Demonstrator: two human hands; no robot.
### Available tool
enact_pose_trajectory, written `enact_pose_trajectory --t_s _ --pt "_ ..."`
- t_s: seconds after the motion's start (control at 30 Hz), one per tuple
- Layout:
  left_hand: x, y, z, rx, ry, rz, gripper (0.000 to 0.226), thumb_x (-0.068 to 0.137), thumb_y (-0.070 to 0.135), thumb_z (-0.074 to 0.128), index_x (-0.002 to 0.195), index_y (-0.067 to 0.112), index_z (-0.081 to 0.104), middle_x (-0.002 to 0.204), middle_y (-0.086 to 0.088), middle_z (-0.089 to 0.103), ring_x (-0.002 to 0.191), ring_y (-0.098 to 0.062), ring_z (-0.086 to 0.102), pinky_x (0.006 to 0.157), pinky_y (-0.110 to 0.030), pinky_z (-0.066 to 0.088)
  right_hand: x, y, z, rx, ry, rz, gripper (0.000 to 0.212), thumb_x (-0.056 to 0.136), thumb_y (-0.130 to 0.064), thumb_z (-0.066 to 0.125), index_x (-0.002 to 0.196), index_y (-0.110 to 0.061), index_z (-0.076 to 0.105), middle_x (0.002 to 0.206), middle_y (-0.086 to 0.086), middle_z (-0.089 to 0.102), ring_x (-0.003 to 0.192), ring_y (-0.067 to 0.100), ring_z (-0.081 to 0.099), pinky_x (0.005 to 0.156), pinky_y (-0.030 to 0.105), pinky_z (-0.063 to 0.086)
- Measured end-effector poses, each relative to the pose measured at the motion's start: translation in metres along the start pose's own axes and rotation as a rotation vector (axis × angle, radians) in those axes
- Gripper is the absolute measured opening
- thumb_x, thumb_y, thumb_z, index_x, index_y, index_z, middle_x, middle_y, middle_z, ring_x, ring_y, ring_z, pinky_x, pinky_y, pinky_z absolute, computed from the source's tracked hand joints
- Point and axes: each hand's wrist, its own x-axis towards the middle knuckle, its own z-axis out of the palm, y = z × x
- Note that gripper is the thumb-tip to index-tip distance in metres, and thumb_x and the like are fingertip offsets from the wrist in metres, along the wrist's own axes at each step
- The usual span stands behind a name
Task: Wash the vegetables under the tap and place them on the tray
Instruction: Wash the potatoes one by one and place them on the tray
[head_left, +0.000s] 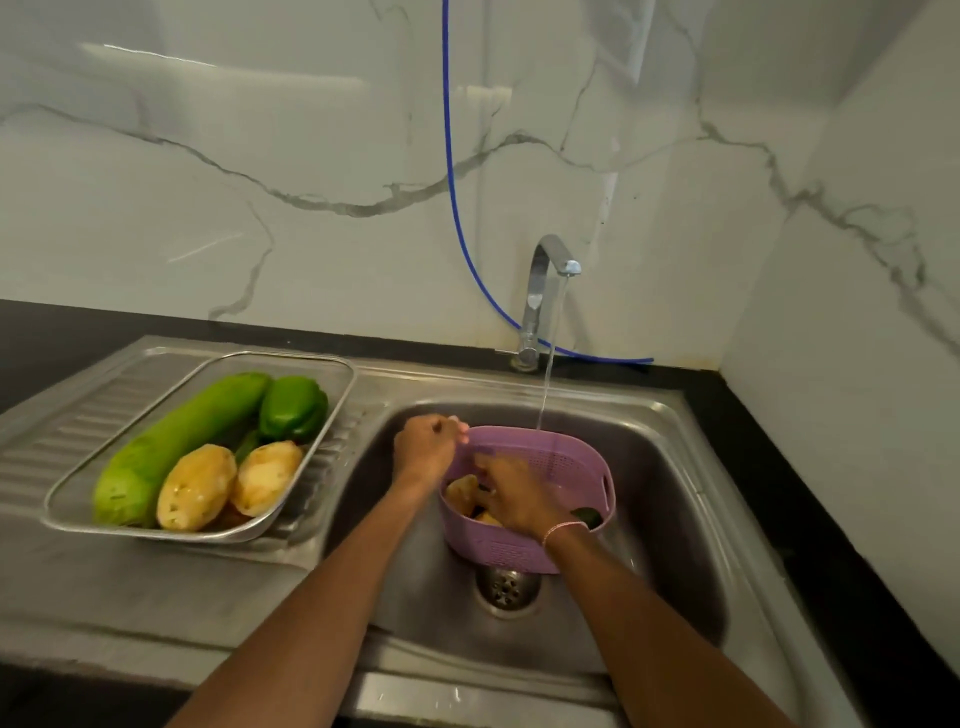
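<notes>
Head view: the perforated lilac plastic basket (550, 499) is steadied in the steel sink (685, 545) by the left hand (428, 447), fingers closed on its rim, under the running chrome tap (545, 280). The right hand (511, 493) is reached inside among brown potatoes (462, 493); its grip cannot be told. Washed vegetables are laid in the steel tray (67, 514).

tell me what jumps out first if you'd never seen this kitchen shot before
The lilac basket in the middle of the steel sink draws the eye first: the left hand grips its rim, the right hand reaches in among the vegetables, and a thin stream falls from the tap into it. Next comes the metal tray on the drainboard to the left, holding a long green gourd, a green pepper and two potatoes.
</notes>
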Motion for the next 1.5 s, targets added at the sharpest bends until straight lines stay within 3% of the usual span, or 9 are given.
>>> enact_pose_trajectory --t_s 0.17,0.33,0.43,0.63,0.83,1.07,1.17,1.33,1.5 --pt "0.012 -0.002 0.007 0.173 -0.05 0.096 0.025 0.099 0.026 0.059 0.084 0.021 0.078 0.098 0.002 0.077 0.096 -0.018 0.069 0.094 -0.038 0.055 0.003 -0.005 0.015 -0.122 0.055 -0.008 0.011 0.098 -0.013 0.066 0.104 -0.017 0.073 0.1 0.003 0.075 0.088 0.021 0.069 0.074 0.032 0.054" --pt "0.018 -0.005 0.016 0.37 -0.111 0.15 0.019 0.099 0.031 0.061 0.108 0.023 0.076 0.108 -0.003 0.076 0.103 -0.025 0.07 0.095 -0.042 0.057 0.005 0.006 0.0 0.089 0.142 0.166 0.021 0.097 -0.008 0.063 0.111 -0.018 0.074 0.104 0.002 0.074 0.096 0.023 0.068 0.083 0.038 0.058" --pt "0.017 -0.006 0.016 0.319 -0.213 0.188 0.024 0.101 0.029 0.059 0.121 0.025 0.071 0.118 -0.001 0.074 0.11 -0.021 0.068 0.099 -0.04 0.054 0.001 0.018 -0.03 0.613 0.218 0.197 0.027 0.096 0.004 0.066 0.117 -0.012 0.074 0.1 0.001 0.075 0.095 0.017 0.071 0.077 0.024 0.062" --pt "-0.006 0.018 0.051 -0.323 -0.486 0.09 0.034 0.106 0.017 0.054 0.137 0.03 0.055 0.124 -0.01 0.066 0.1 -0.021 0.072 0.084 -0.039 0.063 -0.007 0.028 -0.064 1.426 0.272 0.238 0.034 0.106 -0.001 0.051 0.135 -0.013 0.063 0.128 0.023 0.067 0.109 0.034 0.074 0.085 0.042 0.064" --pt "-0.015 0.016 0.063 -0.316 -0.524 0.216 0.047 0.102 0.004 0.057 0.143 0.026 0.046 0.126 0.004 0.059 0.111 -0.007 0.061 0.087 -0.02 0.058 -0.01 0.025 -0.063 1.306 0.394 0.253 0.023 0.101 -0.01 0.066 0.118 -0.022 0.074 0.12 0.014 0.075 0.107 0.026 0.076 0.08 0.033 0.065" --pt "-0.006 0.012 0.06 -0.314 -0.547 0.273 0.05 0.091 0.001 0.072 0.128 0.033 0.06 0.122 0.001 0.071 0.115 -0.015 0.067 0.093 -0.033 0.059 -0.003 0.02 -0.06 1.321 0.556 0.416 0.03 0.088 -0.028 0.084 0.106 -0.009 0.071 0.1 0.016 0.078 0.085 0.031 0.079 0.064 0.041 0.065" --pt "-0.002 0.009 0.058 -0.419 -0.589 0.176 0.05 0.091 0.006 0.074 0.135 0.028 0.062 0.12 -0.006 0.074 0.111 -0.026 0.072 0.088 -0.041 0.063 -0.002 0.02 -0.059 1.361 0.5 0.426 0.032 0.09 -0.03 0.081 0.111 -0.008 0.071 0.105 0.017 0.077 0.089 0.029 0.078 0.068 0.039 0.065" --pt "0.003 0.01 0.054 -0.601 -0.56 0.031 0.044 0.099 0.012 0.064 0.14 0.025 0.059 0.116 -0.011 0.076 0.095 -0.023 0.075 0.074 -0.03 0.063 -0.005 0.029 -0.069 1.59 0.242 0.288 0.026 0.105 -0.006 0.056 0.13 -0.005 0.065 0.12 0.025 0.073 0.112 0.037 0.073 0.091 0.045 0.064" --pt "0.002 0.01 0.053 -0.598 -0.623 0.042 0.044 0.098 0.008 0.064 0.138 0.025 0.061 0.122 -0.01 0.074 0.1 -0.024 0.074 0.078 -0.034 0.063 -0.003 0.029 -0.067 1.568 0.335 0.361 0.025 0.1 -0.007 0.066 0.124 -0.007 0.072 0.114 0.025 0.075 0.1 0.037 0.074 0.078 0.043 0.066"
